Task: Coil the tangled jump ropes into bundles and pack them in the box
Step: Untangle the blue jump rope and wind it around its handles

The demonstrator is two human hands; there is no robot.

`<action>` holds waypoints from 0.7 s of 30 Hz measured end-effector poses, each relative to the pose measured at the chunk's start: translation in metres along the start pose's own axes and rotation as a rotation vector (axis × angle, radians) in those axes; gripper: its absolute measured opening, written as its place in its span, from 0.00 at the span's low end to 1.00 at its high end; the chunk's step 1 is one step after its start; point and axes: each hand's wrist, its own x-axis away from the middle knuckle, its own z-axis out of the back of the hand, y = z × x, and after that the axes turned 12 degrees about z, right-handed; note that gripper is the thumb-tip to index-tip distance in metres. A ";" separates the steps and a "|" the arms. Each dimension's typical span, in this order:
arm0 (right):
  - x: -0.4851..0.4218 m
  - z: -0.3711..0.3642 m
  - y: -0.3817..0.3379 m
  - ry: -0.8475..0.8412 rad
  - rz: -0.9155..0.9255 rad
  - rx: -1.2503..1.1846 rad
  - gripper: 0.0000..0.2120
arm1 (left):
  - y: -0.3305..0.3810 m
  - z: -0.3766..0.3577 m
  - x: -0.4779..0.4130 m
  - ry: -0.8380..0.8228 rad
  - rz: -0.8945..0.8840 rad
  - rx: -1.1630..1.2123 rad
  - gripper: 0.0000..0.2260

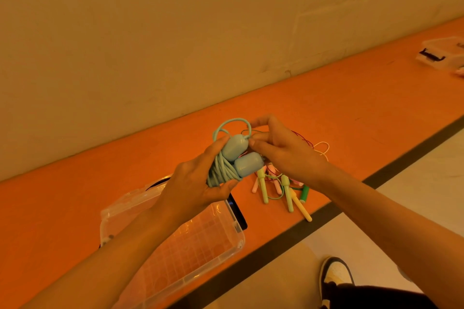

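**Q:** Status, L hand?
**A:** The left hand (195, 183) grips the blue jump rope (222, 170). Fingers and thumb curl round the coiled cord. Both oval handles (234, 147) lie side by side on top of the coil.

**Q:** R hand?
**A:** The right hand (283, 150) pinches the cord beside the upper handle, w/ thumb and fingertips closed on it. A free loop (233, 121) stands up at 12 o'clock of the bundle.

**Q:** Bundle loc.?
**A:** It is held in the air above the orange mat (351, 108), not in the box. The clear box (239, 238) sits open on the mat at 7 o'clock of the bundle, partly under the left forearm. A black latch (238, 211) is at its 1 o'clock end.

**Q:** Remaining ropes?
**A:** A tangled pile (283, 188) lies on the mat at 4 o'clock of the bundle, below the right wrist. It has green, yellow and pink handles w/ thin cords mixed together.

**Q:** Misc.?
**A:** A second clear box (442, 54) is at far 2 o'clock, at the frame edge. A shoe (336, 273) is at 5 o'clock on the pale floor.
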 end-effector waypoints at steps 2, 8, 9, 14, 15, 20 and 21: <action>-0.001 -0.002 0.006 0.016 0.037 0.112 0.06 | -0.001 0.000 0.000 -0.001 0.001 0.000 0.34; -0.001 -0.004 0.006 0.067 0.045 -0.005 0.06 | -0.002 0.001 -0.001 0.012 0.007 -0.002 0.34; 0.000 -0.004 0.005 0.061 0.046 -0.032 0.08 | -0.002 0.001 -0.001 0.016 0.004 -0.009 0.34; 0.001 -0.005 0.003 0.152 -0.006 -0.189 0.08 | -0.001 0.001 -0.003 0.024 0.015 0.016 0.33; 0.001 -0.005 0.002 0.162 -0.008 -0.184 0.05 | -0.001 0.000 -0.003 0.024 0.010 0.018 0.33; 0.004 -0.007 0.003 0.199 0.032 -0.094 0.06 | -0.002 0.000 -0.003 0.022 0.008 0.013 0.34; 0.004 -0.007 0.003 0.200 0.027 -0.098 0.08 | -0.002 0.000 -0.003 0.018 0.012 0.015 0.34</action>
